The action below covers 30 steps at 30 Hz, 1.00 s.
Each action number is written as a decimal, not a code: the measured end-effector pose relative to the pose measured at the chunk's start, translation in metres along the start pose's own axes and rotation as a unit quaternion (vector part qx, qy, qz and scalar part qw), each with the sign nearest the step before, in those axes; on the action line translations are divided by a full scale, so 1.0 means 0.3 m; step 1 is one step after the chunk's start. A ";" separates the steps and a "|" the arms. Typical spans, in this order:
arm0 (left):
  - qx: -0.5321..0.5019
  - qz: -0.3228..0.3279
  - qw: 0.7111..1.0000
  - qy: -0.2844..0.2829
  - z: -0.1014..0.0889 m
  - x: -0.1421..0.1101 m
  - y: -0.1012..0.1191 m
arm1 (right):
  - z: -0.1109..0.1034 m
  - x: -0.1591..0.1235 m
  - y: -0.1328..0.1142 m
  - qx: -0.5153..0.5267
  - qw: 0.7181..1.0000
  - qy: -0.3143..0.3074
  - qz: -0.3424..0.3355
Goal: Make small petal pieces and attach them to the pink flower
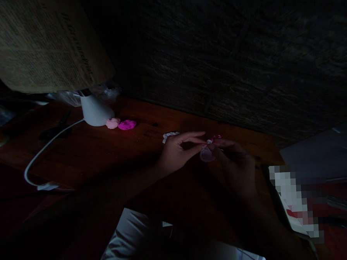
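We pinch a small pale piece (207,154) with our right hand (239,163), finger and thumb close together, over the table (149,112), well to the right of the lamp (95,111). Our left hand (173,155) has its fingertips at the piece, but it is too dark to tell if they grip. If we squeeze too hard, it could squash. If we pull with 2 hands, it could tear. A loose pinch could drop it.

The light is very dim — deep shadows below, blocky pixelation at lower right.
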<state>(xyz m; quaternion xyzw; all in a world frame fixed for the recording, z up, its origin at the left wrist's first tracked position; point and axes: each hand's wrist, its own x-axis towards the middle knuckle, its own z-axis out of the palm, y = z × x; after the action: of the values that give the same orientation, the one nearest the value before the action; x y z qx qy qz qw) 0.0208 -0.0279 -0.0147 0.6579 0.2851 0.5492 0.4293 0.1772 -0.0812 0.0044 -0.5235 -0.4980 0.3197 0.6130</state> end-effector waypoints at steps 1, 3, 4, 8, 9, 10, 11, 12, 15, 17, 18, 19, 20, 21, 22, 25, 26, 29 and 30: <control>0.002 0.002 1.000 -0.002 -0.001 0.000 0.001 | -0.001 0.001 0.001 -0.003 1.000 0.002 0.000; 0.006 0.003 1.000 -0.003 -0.001 -0.001 0.003 | -0.004 0.003 0.005 -0.012 1.000 0.001 0.000; 0.006 0.002 1.000 -0.004 -0.001 -0.002 0.003 | -0.006 0.004 0.007 -0.016 1.000 -0.001 0.002; -0.013 -0.003 1.000 -0.012 -0.001 -0.001 0.001 | -0.009 0.004 0.012 -0.021 0.999 -0.036 0.014; -0.017 -0.006 1.000 -0.015 -0.001 0.000 0.000 | -0.009 0.003 0.011 -0.023 0.999 -0.046 0.014; -0.022 -0.010 1.000 -0.019 -0.002 0.002 -0.001 | -0.009 0.002 0.010 -0.026 0.998 -0.053 0.014; -0.028 -0.016 0.999 -0.023 -0.003 0.003 -0.002 | -0.009 0.002 0.009 -0.028 0.998 -0.055 0.012; -0.036 -0.022 0.999 -0.028 -0.004 0.005 -0.003 | -0.009 0.001 0.008 -0.029 0.998 -0.055 0.010; -0.072 -0.041 0.996 -0.041 -0.007 0.008 -0.007 | -0.010 0.000 0.008 -0.021 0.998 -0.054 0.006; -0.089 -0.055 0.994 -0.043 -0.007 0.011 -0.009 | -0.012 0.001 0.012 -0.012 0.998 -0.059 0.003; -0.094 -0.061 0.993 -0.043 -0.007 0.012 -0.010 | -0.014 0.001 0.014 -0.009 0.998 -0.060 0.003; -0.097 -0.068 0.992 -0.041 -0.007 0.013 -0.010 | -0.015 0.001 0.016 -0.008 0.998 -0.061 0.004; -0.101 -0.074 0.991 -0.040 -0.007 0.014 -0.010 | -0.016 0.001 0.018 -0.007 0.998 -0.062 0.005; -0.105 -0.078 0.991 -0.037 -0.007 0.015 -0.009 | -0.017 0.001 0.018 -0.006 0.998 -0.065 0.006; -0.108 -0.083 0.990 -0.035 -0.007 0.016 -0.008 | -0.018 0.001 0.017 -0.003 0.998 -0.068 0.006; -0.111 -0.090 0.989 -0.033 -0.008 0.017 -0.003 | -0.017 0.002 0.008 0.005 0.997 -0.080 0.008; -0.109 -0.088 0.990 -0.034 -0.009 0.017 -0.002 | -0.017 0.003 0.005 0.005 0.996 -0.083 0.009; -0.095 -0.075 0.992 -0.036 -0.014 0.017 0.000 | -0.016 0.004 0.001 0.004 0.996 -0.092 0.011; -0.092 -0.072 0.992 -0.038 -0.016 0.017 0.000 | -0.017 0.004 0.002 0.004 0.995 -0.096 0.009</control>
<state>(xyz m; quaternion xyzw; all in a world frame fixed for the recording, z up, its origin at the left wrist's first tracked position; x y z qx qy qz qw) 0.0174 -0.0224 -0.0122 0.6139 0.2632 0.5154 0.5368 0.1824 -0.0816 0.0044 -0.4921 -0.5488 0.3758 0.5616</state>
